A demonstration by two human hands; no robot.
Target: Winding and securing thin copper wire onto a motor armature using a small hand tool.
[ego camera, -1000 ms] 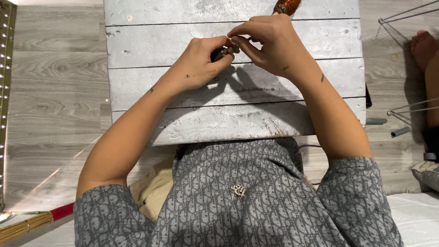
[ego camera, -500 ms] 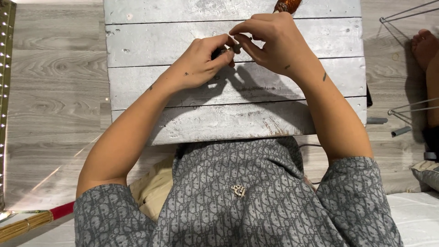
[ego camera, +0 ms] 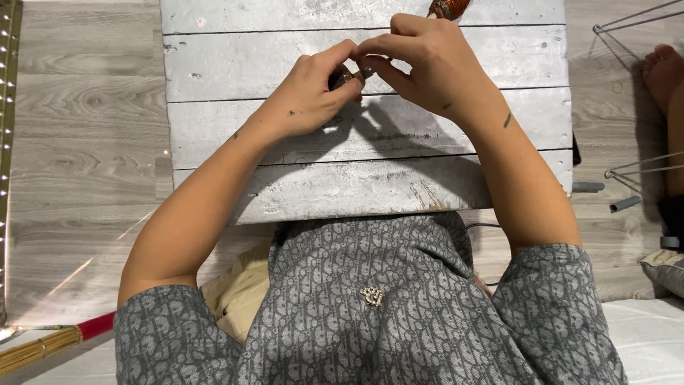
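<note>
My left hand and my right hand meet over the far part of a whitewashed plank table. Between their fingertips sits a small dark object with a metal end; most of it is hidden by my fingers. The left hand cups it from below and the right thumb and forefinger pinch its metal tip. A brown, orange-tinted object peeks out behind the right hand at the table's far edge.
Grey wood-look floor surrounds the table. A broom with a red handle lies at lower left. A strip of small lights runs along the left edge. Another person's foot and thin wire frames are at right.
Both hands stay together in the same spot; only the fingers shift slightly around the small object.
</note>
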